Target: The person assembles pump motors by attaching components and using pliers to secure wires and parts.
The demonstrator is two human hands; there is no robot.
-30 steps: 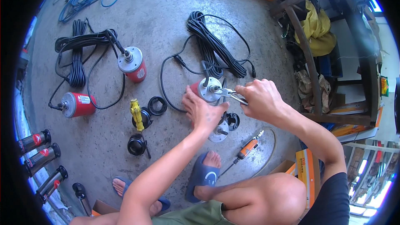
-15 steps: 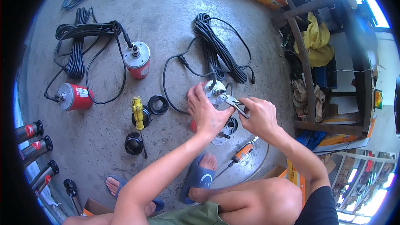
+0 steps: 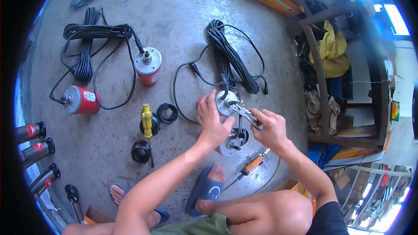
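A small red pump motor with a silver end cap (image 3: 225, 103) stands on the concrete floor. My left hand (image 3: 212, 119) wraps around its left side and steadies it. My right hand (image 3: 270, 127) is closed on the handles of silver pliers (image 3: 243, 112), whose jaws reach the top of the cap. A black cable runs from the motor to a coiled bundle (image 3: 230, 58) behind it. Below my hands lies a round silver flange (image 3: 234, 141) with black fittings.
Two more red motors (image 3: 148, 66) (image 3: 80, 100) with black cables lie at the left. A yellow-handled screwdriver (image 3: 147, 122), black rings (image 3: 167, 113) and an orange-handled screwdriver (image 3: 252, 165) lie near. Black-and-red cylinders (image 3: 32, 148) line the left edge; a wooden bench (image 3: 322, 82) stands right.
The view has shifted slightly. Both hands stay on the motor and the pliers, with the pliers' jaws still at the cap's top.
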